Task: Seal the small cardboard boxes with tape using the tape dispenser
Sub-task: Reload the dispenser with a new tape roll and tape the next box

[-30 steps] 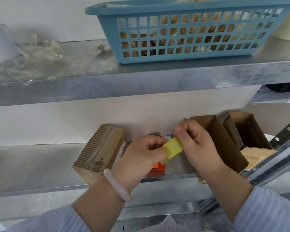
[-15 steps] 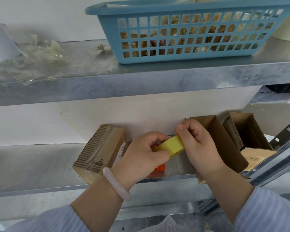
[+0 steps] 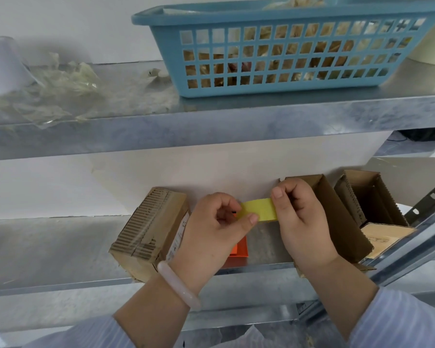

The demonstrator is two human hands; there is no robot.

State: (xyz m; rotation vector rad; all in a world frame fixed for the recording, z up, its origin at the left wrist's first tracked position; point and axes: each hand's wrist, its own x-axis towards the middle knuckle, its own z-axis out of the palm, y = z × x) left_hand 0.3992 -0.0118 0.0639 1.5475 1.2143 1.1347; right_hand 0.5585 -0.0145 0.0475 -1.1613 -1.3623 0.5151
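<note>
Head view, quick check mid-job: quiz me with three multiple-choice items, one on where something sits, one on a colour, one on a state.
1. The blue basket stands on: A the upper shelf; B the lower shelf; C the floor.
2. The tape strip is: A red; B yellow; C black.
3. The box behind the right hand is: A taped shut; B crushed flat; C open-topped.
Answers: A, the basket rests on the metal shelf above the boxes; B, the strip pinched between the left hand and the right hand is yellow; C, the box's inner walls show.
</note>
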